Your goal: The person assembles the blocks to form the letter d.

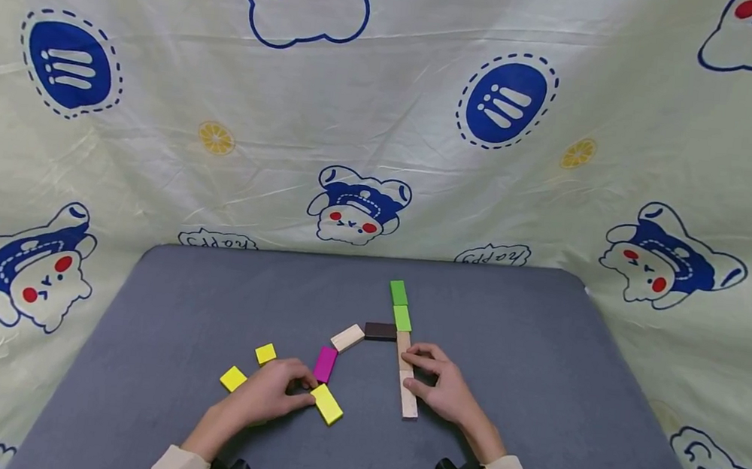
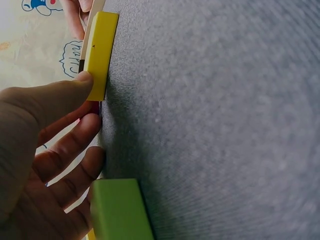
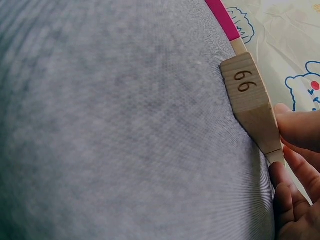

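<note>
My left hand [image 1: 272, 391] pinches the near-left end of a yellow block [image 1: 327, 404] lying on the table, thumb on its side. The index fingertip is close to the magenta block [image 1: 325, 364], partly hidden. Beneath the same hand lies a green block [image 2: 122, 210], covered by it in the head view. My right hand [image 1: 446, 388] rests its thumb and fingertips against a straight row of pale wooden blocks [image 1: 409, 404]. The end face of the closest one [image 3: 245, 82] bears the number 66 in the right wrist view.
Two bright green blocks [image 1: 399, 305] extend the row away from me. A dark brown block [image 1: 380, 331] and a tilted pale block [image 1: 347, 337] curve from it toward the magenta one. Two yellow blocks [image 1: 234, 379] [image 1: 265, 354] lie left on the grey table [image 1: 509, 338], before a patterned cloth.
</note>
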Action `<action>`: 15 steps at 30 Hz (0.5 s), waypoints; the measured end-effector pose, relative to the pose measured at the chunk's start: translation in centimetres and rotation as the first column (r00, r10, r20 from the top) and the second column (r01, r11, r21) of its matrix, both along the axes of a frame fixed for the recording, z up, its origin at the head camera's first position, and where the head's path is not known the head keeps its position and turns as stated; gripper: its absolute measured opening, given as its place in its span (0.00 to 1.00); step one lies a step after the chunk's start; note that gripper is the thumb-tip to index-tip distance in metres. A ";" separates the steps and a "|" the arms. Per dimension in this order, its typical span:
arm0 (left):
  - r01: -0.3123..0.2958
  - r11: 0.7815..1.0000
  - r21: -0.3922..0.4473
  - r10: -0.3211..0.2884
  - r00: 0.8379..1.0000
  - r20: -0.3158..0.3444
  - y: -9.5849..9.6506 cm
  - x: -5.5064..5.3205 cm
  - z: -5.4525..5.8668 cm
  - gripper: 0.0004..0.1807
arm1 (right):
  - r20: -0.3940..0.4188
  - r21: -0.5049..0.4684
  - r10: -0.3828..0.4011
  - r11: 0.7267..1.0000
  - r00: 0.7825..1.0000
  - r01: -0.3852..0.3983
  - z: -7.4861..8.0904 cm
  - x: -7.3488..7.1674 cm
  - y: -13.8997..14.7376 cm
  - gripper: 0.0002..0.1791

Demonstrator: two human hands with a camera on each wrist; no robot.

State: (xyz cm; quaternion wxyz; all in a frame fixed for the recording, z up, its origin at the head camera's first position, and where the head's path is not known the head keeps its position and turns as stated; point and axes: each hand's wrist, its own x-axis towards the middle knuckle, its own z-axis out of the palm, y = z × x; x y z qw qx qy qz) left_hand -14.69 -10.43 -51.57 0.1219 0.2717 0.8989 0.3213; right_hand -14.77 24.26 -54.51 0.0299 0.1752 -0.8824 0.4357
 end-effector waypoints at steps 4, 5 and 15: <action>-0.004 1.000 -0.002 0.004 1.000 0.009 0.0 0.0 0.0 0.08 | 0.019 0.001 0.002 1.000 1.000 -0.002 -0.1 -0.1 0.0 0.24; -0.004 1.000 -0.002 0.004 1.000 0.010 0.0 -0.1 0.0 0.08 | 0.020 0.002 0.002 1.000 1.000 -0.002 -0.1 -0.1 0.0 0.24; 0.026 1.000 0.017 -0.025 0.999 -0.031 -0.6 0.0 0.4 0.07 | 0.021 0.003 -0.003 1.000 1.000 0.003 -0.2 -0.2 0.1 0.24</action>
